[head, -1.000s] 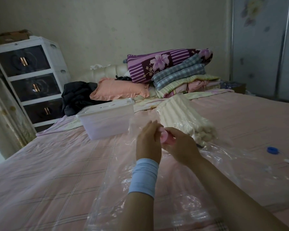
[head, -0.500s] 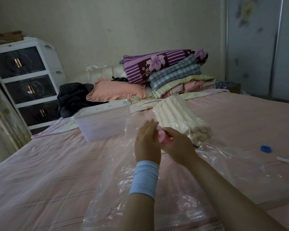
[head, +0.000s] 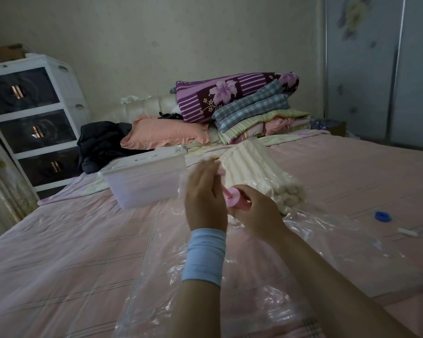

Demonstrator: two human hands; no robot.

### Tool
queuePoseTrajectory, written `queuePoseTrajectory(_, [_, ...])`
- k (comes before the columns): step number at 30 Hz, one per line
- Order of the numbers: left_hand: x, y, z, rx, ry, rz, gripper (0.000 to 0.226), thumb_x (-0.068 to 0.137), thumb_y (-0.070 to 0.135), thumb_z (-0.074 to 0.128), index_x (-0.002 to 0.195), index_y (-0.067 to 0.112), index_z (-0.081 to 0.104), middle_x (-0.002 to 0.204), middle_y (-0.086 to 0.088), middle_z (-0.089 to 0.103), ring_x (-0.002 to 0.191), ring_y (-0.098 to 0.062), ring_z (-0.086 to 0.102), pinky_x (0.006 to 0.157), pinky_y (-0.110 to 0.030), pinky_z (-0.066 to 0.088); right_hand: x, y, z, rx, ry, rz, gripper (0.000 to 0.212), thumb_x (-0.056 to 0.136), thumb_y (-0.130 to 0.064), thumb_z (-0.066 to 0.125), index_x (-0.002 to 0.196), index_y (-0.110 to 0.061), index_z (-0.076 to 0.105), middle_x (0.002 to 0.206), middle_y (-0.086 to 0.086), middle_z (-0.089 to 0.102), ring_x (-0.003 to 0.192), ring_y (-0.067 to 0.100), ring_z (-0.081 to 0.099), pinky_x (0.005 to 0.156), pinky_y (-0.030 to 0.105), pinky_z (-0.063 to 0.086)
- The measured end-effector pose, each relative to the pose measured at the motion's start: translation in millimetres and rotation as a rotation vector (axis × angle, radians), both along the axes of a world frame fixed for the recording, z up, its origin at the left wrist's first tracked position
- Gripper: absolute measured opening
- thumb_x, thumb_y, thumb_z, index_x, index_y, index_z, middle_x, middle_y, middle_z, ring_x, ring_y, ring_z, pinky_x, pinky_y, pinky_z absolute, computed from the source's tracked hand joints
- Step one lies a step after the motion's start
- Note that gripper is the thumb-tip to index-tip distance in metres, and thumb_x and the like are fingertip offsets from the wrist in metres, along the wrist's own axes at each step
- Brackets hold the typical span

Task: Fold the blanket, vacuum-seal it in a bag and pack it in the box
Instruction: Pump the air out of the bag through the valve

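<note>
A folded cream blanket [head: 259, 176] lies on the bed, its near end under the clear vacuum bag [head: 327, 230] that spreads toward me. My right hand [head: 257, 213] grips a pink pump-like piece [head: 236, 200] above the bag. My left hand [head: 204, 198], with a blue wristband, is right beside it; its fingers reach upward and a pink part shows at their tips. The left thumb is hidden. A clear plastic box [head: 144, 184] with its lid on stands to the left of my hands.
A blue cap [head: 381, 216] and a small white clip [head: 407, 232] lie on the pink bedspread [head: 59, 252] at right. Pillows and folded bedding [head: 249, 111] are stacked at the headboard, with dark clothes [head: 100, 142] beside them. A white drawer unit [head: 32, 118] stands at left.
My left hand's fingers have stretched upward from a curl round the pink piece. More of the pink piece now shows between my hands. My view has shifted slightly.
</note>
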State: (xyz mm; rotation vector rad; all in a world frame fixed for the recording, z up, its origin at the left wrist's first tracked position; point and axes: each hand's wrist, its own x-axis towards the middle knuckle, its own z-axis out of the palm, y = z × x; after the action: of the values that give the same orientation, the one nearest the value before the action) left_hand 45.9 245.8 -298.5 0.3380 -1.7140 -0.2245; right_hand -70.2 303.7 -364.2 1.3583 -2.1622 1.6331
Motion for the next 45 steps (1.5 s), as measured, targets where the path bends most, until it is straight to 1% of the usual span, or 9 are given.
queuePoseTrajectory(3, [-3,-2,-22,0.153,-0.340,-0.067,0.015,0.093,0.016,0.055,0.088,0.020,0.069,0.086,0.005,0.067,0.081,-0.016,0.061,0.072,-0.035,0.053,4,0,1,0.019,0.003,0.024,0.054,0.077,-0.066,0.057,0.122,-0.037,0.063,0.108,-0.016,0.071,0.097,0.009,0.067,0.085,0.031,0.053])
queuePoseTrajectory(5, [1,-1,-12,0.107,-0.358,0.008,0.017,0.093,0.023,0.054,0.086,0.023,0.068,0.079,0.009,0.065,0.072,-0.014,0.058,0.063,-0.031,0.051,3,0,0,0.006,0.006,0.018,0.050,0.077,-0.058,0.070,0.122,-0.036,0.063,0.105,-0.016,0.071,0.095,0.008,0.067,0.082,0.027,0.052])
queuePoseTrajectory(12, [14,9,39,-0.205,0.219,0.173,0.015,0.096,0.012,0.058,0.101,0.012,0.072,0.102,0.001,0.071,0.099,-0.014,0.061,0.086,-0.023,0.048,-3,4,1,-0.007,-0.032,0.028,0.050,0.072,-0.041,0.087,0.115,-0.039,0.063,0.103,-0.023,0.070,0.096,0.000,0.065,0.085,0.028,0.055])
queuePoseTrajectory(20, [8,0,-7,0.083,-0.477,0.021,0.014,0.090,0.016,0.050,0.087,0.022,0.063,0.082,0.004,0.064,0.074,-0.022,0.059,0.063,-0.040,0.053,3,1,0,0.018,0.015,0.014,0.042,0.080,-0.045,0.076,0.119,-0.038,0.063,0.102,-0.018,0.071,0.091,0.006,0.066,0.081,0.029,0.053])
queuePoseTrajectory(28, [20,12,41,-0.210,0.169,0.126,0.019,0.098,0.009,0.052,0.098,0.006,0.071,0.107,-0.005,0.071,0.112,-0.025,0.062,0.097,-0.034,0.050,-2,4,0,0.001,-0.037,0.039,0.046,0.075,-0.039,0.085,0.115,-0.040,0.062,0.103,-0.022,0.069,0.095,0.000,0.064,0.081,0.025,0.052])
queuePoseTrajectory(36, [8,1,-17,0.092,-0.434,-0.029,0.022,0.091,0.027,0.043,0.081,0.025,0.063,0.077,0.006,0.061,0.067,-0.016,0.056,0.058,-0.035,0.051,5,2,-2,0.025,0.019,0.019,0.033,0.085,-0.043,0.072,0.115,-0.035,0.063,0.099,-0.016,0.070,0.087,0.005,0.065,0.075,0.026,0.048])
queuePoseTrajectory(39, [13,6,7,-0.096,-0.209,0.052,0.023,0.094,0.019,0.045,0.091,0.017,0.068,0.087,0.002,0.068,0.079,-0.019,0.064,0.063,-0.036,0.055,3,3,-1,-0.001,0.002,0.009,0.048,0.076,-0.042,0.082,0.119,-0.037,0.062,0.102,-0.020,0.070,0.091,0.002,0.064,0.078,0.023,0.050])
queuePoseTrajectory(42, [20,16,39,-0.202,0.081,0.087,0.016,0.097,0.009,0.054,0.095,0.010,0.070,0.102,-0.001,0.072,0.108,-0.023,0.065,0.089,-0.031,0.054,-1,5,1,-0.008,-0.055,0.023,0.049,0.074,-0.040,0.085,0.117,-0.038,0.062,0.103,-0.023,0.069,0.094,0.001,0.064,0.081,0.024,0.053])
queuePoseTrajectory(45, [16,17,38,-0.189,0.143,0.115,0.020,0.098,0.011,0.051,0.097,0.009,0.071,0.109,-0.002,0.071,0.119,-0.024,0.060,0.099,-0.031,0.048,-1,5,-1,0.000,-0.049,0.026,0.049,0.075,-0.041,0.085,0.117,-0.039,0.061,0.105,-0.022,0.069,0.095,0.001,0.065,0.083,0.026,0.054])
